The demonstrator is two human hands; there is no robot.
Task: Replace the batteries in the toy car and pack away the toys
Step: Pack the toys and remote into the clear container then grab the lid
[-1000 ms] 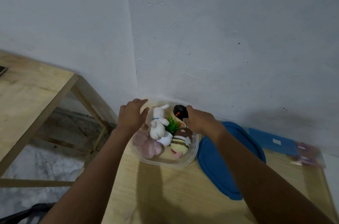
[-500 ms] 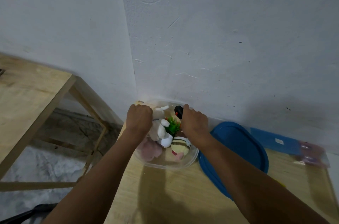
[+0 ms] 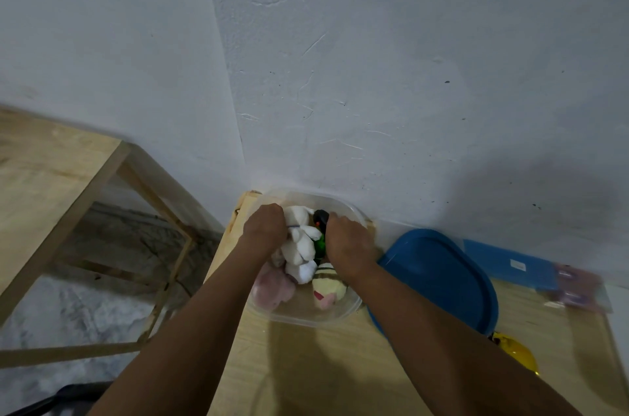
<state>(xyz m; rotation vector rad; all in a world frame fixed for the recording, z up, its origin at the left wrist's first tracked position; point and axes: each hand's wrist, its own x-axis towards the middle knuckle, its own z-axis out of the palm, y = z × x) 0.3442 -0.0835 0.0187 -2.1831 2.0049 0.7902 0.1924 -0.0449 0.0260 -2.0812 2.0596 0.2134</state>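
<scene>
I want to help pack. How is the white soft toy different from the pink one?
One is white, the other pink. The white toy lies in the middle of the tub, against the left hand; the pink toy sits at the near left side, beside that arm. Both are soft toys inside the clear tub.

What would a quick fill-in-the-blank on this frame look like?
1. The lid lying right of the tub is ____ in colour.
2. The plush between the left hand and the right hand is ____ in colour.
3. The number of hands reaching into the tub is ____.

Missing words: blue; white; two.
</scene>
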